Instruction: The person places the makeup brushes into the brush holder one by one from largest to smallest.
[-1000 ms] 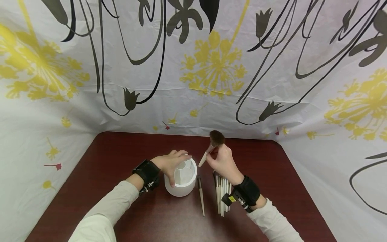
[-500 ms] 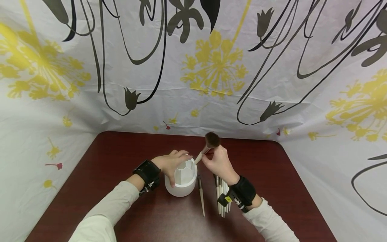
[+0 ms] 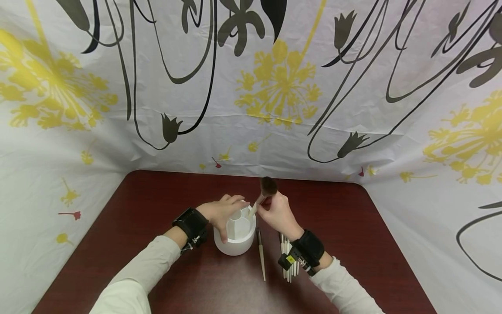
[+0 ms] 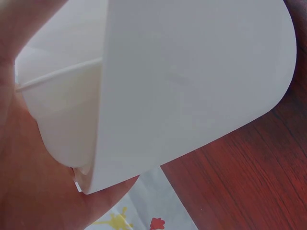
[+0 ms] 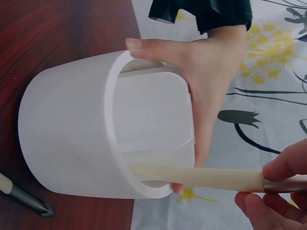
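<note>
A white round makeup brush holder with inner dividers stands on the table. My left hand spans its top and grips the rim between thumb and fingers. In the left wrist view the holder's wall fills most of the picture. My right hand pinches a large makeup brush near its ferrule, dark bristles up. The pale handle slants down, its end inside the holder's rim at a right-hand compartment. No other brush shows in the holder.
One thinner brush lies on the dark red table just right of the holder. Further right lies a group of several brushes, partly hidden under the right wrist. A patterned white cloth hangs behind the table.
My right hand has moved left and slightly down with the large brush, bringing its handle end from beside the holder to inside the rim. The left hand and holder have stayed put.
</note>
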Tool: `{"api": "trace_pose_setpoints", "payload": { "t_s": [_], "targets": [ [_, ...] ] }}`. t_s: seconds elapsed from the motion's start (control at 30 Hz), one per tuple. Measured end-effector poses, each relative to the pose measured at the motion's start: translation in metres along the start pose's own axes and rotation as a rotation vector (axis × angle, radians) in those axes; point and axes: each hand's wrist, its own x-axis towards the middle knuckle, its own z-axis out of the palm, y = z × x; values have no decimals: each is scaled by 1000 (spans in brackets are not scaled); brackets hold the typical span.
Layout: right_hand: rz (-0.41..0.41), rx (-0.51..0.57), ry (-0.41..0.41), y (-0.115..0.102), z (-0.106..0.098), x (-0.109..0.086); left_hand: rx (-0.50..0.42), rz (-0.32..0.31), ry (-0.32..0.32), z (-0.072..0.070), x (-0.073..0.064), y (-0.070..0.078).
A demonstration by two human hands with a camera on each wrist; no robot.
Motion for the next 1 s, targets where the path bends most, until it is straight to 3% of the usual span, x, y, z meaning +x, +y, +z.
{"api": "trace_pose_setpoints", "payload": {
  "t_s": [0.33, 1.0],
  "targets": [
    [69, -49, -14, 7, 9, -5, -7, 11, 15, 0, -1, 0],
    [67, -56, -67, 20, 27, -12, -14, 30, 22, -1, -1, -1]
  ]
}}
